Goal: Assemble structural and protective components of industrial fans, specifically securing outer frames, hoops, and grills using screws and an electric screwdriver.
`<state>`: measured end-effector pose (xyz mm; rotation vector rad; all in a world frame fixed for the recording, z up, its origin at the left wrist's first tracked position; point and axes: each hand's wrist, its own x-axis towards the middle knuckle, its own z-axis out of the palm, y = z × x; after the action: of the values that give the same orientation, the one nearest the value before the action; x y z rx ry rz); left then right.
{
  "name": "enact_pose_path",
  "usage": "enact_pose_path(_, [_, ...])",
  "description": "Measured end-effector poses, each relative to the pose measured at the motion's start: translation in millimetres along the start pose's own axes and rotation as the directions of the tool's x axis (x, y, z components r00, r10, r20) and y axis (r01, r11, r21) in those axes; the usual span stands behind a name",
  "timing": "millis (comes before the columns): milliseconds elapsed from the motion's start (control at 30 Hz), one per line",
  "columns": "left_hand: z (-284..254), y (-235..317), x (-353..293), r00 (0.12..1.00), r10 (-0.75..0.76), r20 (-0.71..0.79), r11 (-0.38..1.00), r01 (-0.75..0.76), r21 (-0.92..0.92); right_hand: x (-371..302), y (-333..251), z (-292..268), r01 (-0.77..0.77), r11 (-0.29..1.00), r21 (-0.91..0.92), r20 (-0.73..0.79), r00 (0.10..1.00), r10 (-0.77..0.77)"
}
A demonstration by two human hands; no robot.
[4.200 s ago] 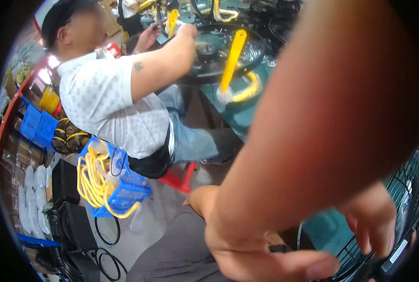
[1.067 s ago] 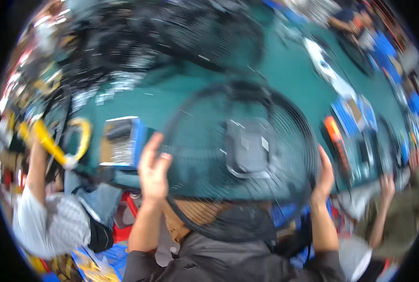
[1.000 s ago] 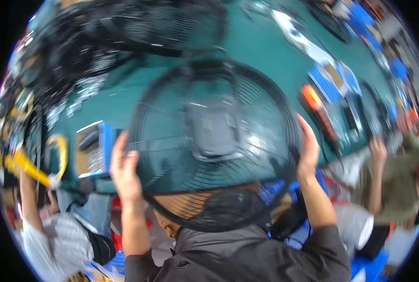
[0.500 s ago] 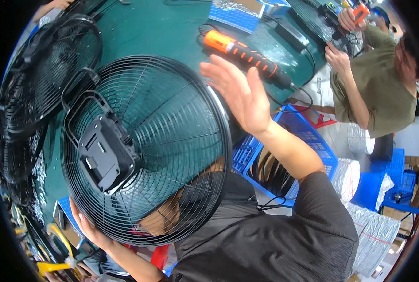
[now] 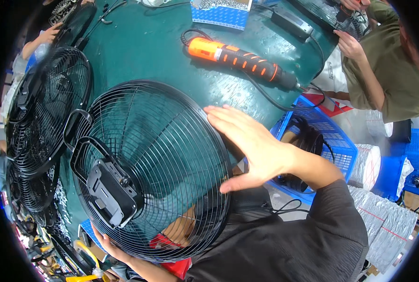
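Note:
A round black fan [image 5: 172, 122] with a wire guard stands tilted at the table's near edge. On its guard sit a black plastic housing [image 5: 110, 192] and a loop-shaped bracket [image 5: 78, 127]. My left hand [image 5: 110, 245] is closed at the lower left rim, its fingers partly hidden by the guard. At the right rim, my right hand [image 5: 254, 145] lies with fingers stretched and thumb spread, fingertips touching the edge. Beyond it, an orange and black power screwdriver [image 5: 240, 58] rests on the green table, its cable trailing right.
More black fans [image 5: 50, 117] are stacked at left. A blue box of small metal parts [image 5: 221, 14] and a black power adapter [image 5: 291, 24] lie at the back. A blue crate [image 5: 331, 122] with black parts stands at right. Co-workers' hands [image 5: 353, 44] [image 5: 45, 37] show at both sides.
My right hand has come down from above the fan onto its right rim. The fan sits lower in view, and the view has shifted. My left hand stays at the lower left rim.

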<state>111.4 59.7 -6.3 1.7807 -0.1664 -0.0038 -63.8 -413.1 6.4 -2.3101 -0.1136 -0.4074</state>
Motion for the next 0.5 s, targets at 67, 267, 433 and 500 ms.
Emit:
enact_pose_path(67, [-10,-5,2,0.999,-0.008,0.040,0.999,0.007,0.033,-3,-3,1,0.007,1.000,0.009,0.002,1.000,-0.007])
enact_pose_path(267, [-35,-15,5,0.999,-0.036,0.036,0.999,0.036,0.016,-19,-11,2,-0.032,0.995,0.094,0.042,0.999,0.028])
enact_pose_path(433, [-56,-21,14,0.999,-0.047,0.014,0.997,0.046,0.066,-21,-3,6,0.005,0.992,0.127,0.006,1.000,-0.006])
enact_pose_path(500, [-62,-23,15,0.994,-0.094,0.057,0.995,0.092,0.036,-17,2,7,0.038,0.995,0.091,-0.037,0.999,-0.035])
